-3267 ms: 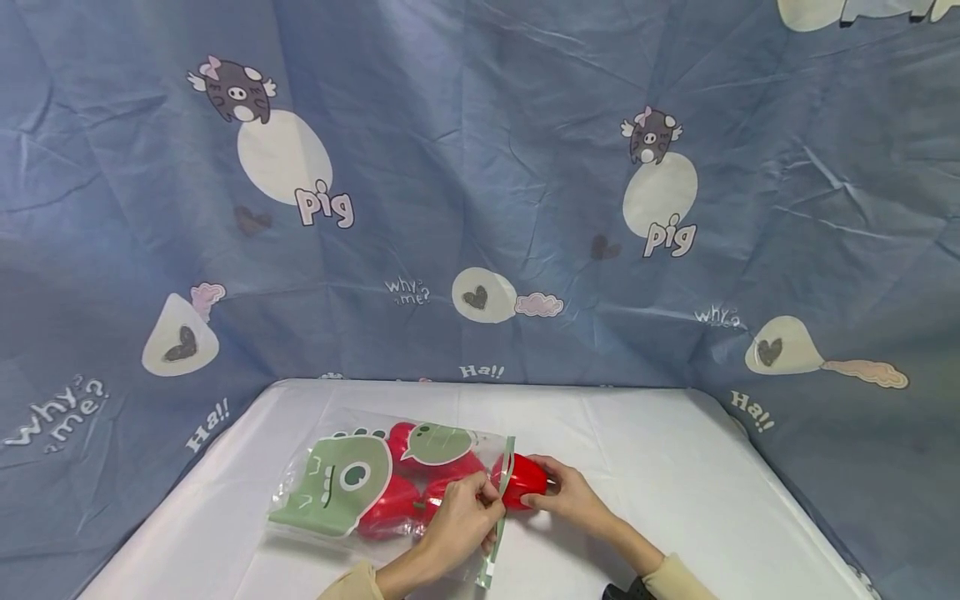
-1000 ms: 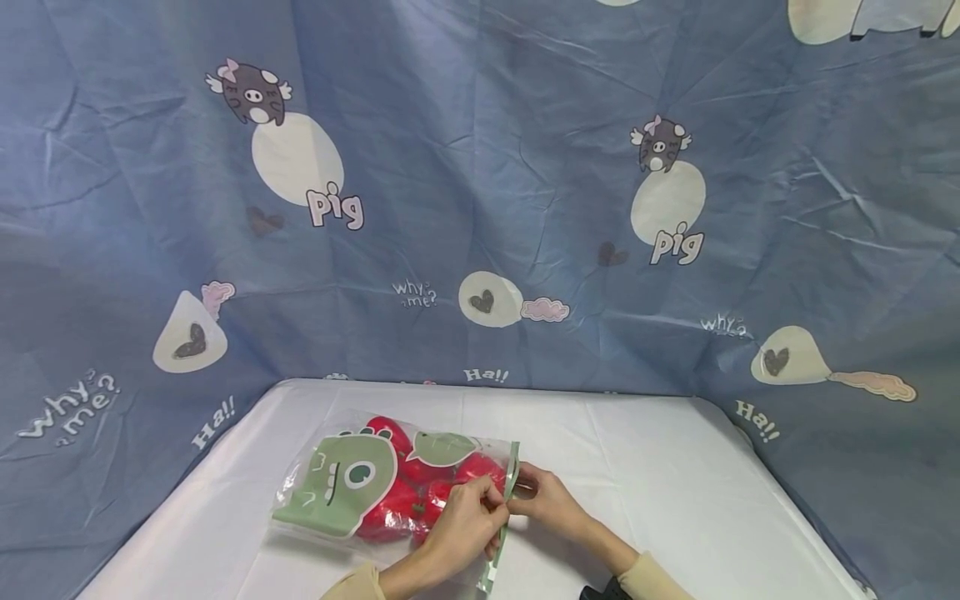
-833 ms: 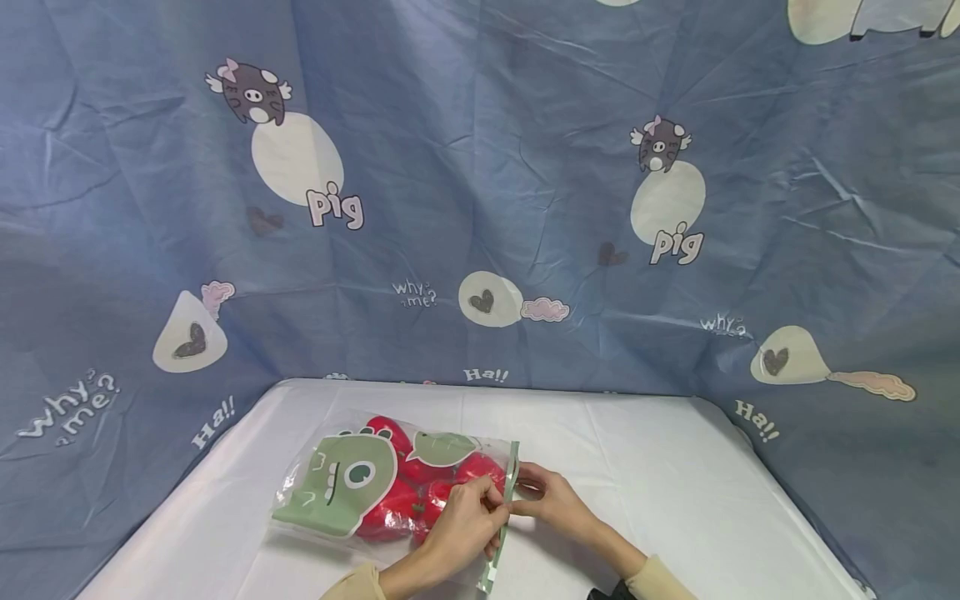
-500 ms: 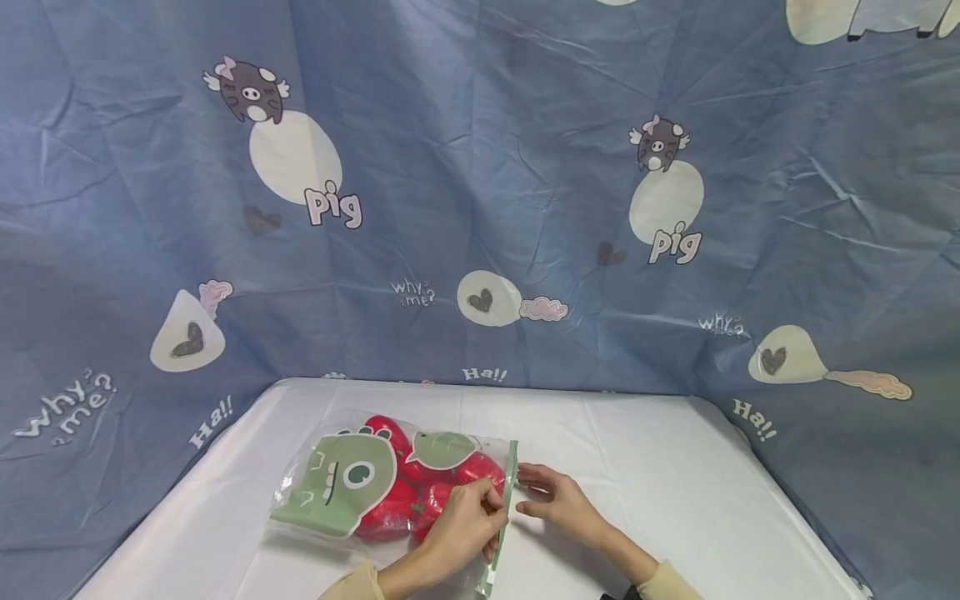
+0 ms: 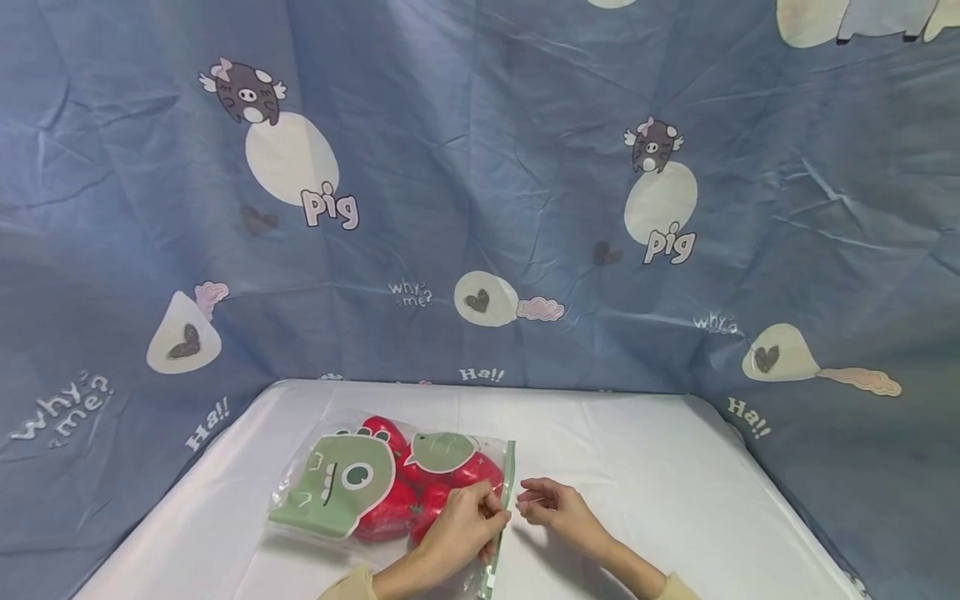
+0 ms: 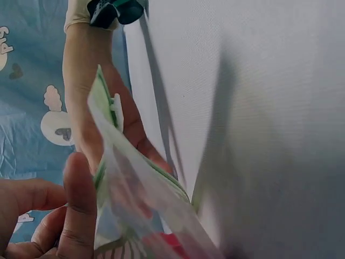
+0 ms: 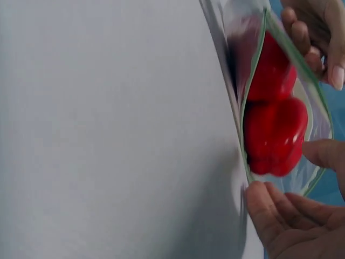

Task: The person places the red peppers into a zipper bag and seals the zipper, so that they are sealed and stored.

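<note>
A clear zip bag with a green monster print lies on the white table, its green-edged mouth to the right. Several red bell peppers are inside; through the parted mouth in the right wrist view, two peppers show. My left hand pinches the upper edge of the mouth between thumb and curled fingers; the fingertips are partly hidden. Just right of the mouth is my right hand, holding nothing, its fingers loosely bent. In the right wrist view, the right hand's fingertips are close to the bag's rim.
The white-covered table extends on both sides of the bag. Behind it hangs a blue cloth printed with pigs and words.
The right hand held a red bell pepper at the bag's mouth, put it inside, let go and drew back to the right. The left hand has stayed on the bag's edge.
</note>
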The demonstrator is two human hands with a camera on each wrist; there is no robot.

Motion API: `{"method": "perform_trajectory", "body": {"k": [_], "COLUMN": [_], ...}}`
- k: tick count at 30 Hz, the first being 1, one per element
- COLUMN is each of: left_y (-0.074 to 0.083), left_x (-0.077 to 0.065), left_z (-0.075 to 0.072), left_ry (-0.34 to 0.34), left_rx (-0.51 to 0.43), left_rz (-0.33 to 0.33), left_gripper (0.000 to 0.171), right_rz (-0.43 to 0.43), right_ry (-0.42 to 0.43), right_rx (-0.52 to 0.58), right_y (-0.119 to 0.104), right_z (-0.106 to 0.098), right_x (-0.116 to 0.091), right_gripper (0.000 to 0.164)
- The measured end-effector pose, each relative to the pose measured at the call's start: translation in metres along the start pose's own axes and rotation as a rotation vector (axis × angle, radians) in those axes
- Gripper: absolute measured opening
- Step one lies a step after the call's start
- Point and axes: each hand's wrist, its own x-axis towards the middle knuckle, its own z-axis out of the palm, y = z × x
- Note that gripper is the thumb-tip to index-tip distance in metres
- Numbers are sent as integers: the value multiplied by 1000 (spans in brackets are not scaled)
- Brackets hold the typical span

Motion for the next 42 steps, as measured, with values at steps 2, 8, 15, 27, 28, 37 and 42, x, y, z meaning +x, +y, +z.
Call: {"method": "perform_trajectory", "body": {"k": [2,8,15,27,28,37,42], "left_y": [-1,-3,-8,-7,-6,-4,-4], "left_x": [-5,-24,-47,-61,-61,-61,-62], "left_z": [-4,-13,-12,-9,-9,-8,-8], "left_ry": [15,116,180,2,-26,-79,-119], "left_rx": [65,416,1122,1398,1393,1387,1344], "left_rz": [14,244,917,999,986,985,1012], "left_gripper": [12,21,31,22,22,23,22], "right_rz": [50,234,302,308,312,321,332], "right_ry": [-7,-23,-207,-260,-261,-278,-254], "right_rx": [56,158,196,297,303,370,389], "right_y": [-2,-14,-25,-32,-32,-33,-31], "right_z": [4,18,38,55,54,52,56], "right_x": [-5,-21,-46,-54,-54,-56,-58], "right_gripper": [46,53,47,26,26,24,26]}}
